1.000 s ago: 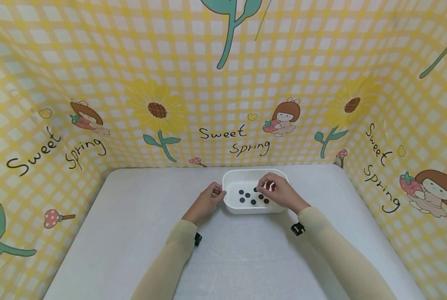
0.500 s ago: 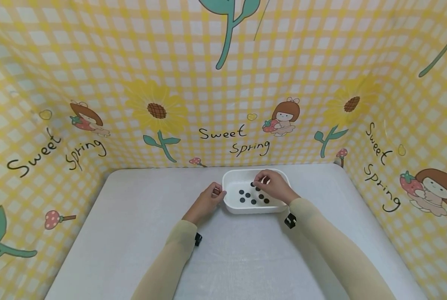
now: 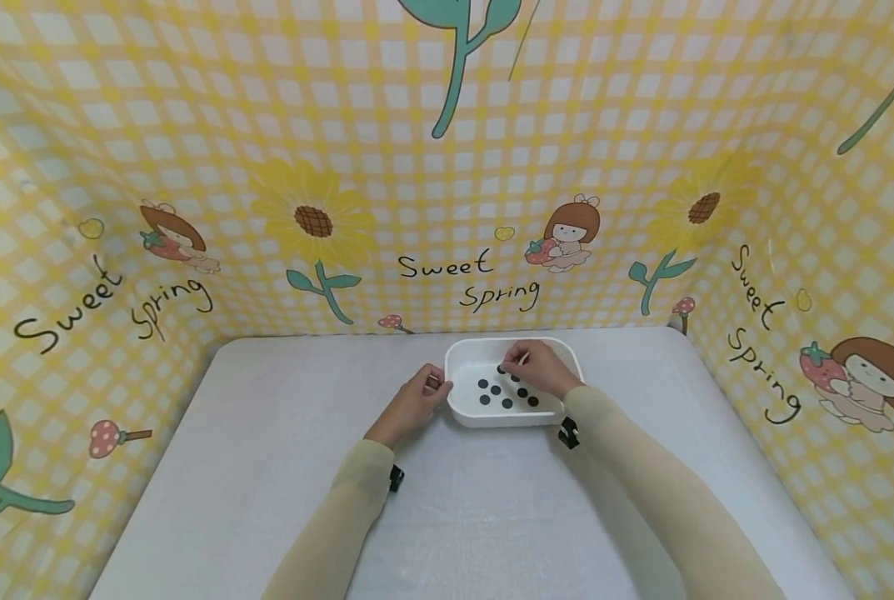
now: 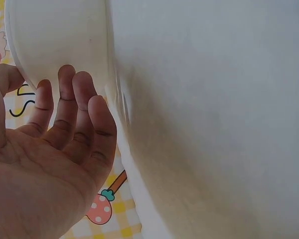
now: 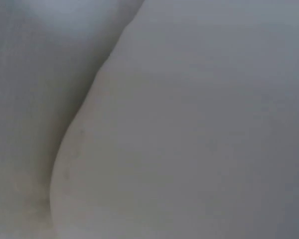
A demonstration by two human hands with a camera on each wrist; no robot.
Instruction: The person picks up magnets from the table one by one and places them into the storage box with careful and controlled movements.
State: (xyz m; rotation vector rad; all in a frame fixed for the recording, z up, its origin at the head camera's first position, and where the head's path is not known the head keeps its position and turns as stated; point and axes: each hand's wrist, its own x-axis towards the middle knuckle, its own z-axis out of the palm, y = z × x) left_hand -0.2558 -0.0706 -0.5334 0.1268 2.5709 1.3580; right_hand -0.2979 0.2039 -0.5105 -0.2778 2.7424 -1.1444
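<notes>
A white rectangular plastic tray [image 3: 510, 421] stands on the table, with several small flat black discs [image 3: 496, 390] lying spread over its floor. Inside it, my right hand [image 3: 542, 367] pinches one more black disc [image 3: 501, 369] between thumb and fingertips, low near the middle. My left hand [image 3: 415, 400] holds the tray's left end, thumb at the rim and fingers loosely bent. In the left wrist view, the fingers [image 4: 82, 92] lie against the tray's outer wall [image 4: 60, 35]. Only the blurred pale wall of the tray [image 5: 189, 129] fills most of the right wrist view; the right hand is out of sight there.
A white cloth covers the table [image 3: 461, 508]. Yellow checked fabric [image 3: 447, 192] with printed flowers and figures rises behind the table and along both sides. The tray stands close to the table's back edge.
My right hand has moved left and slightly back inside the tray with its pinched disc. One disc that it covered now shows beside its fingers. My left hand and the tray stay put.
</notes>
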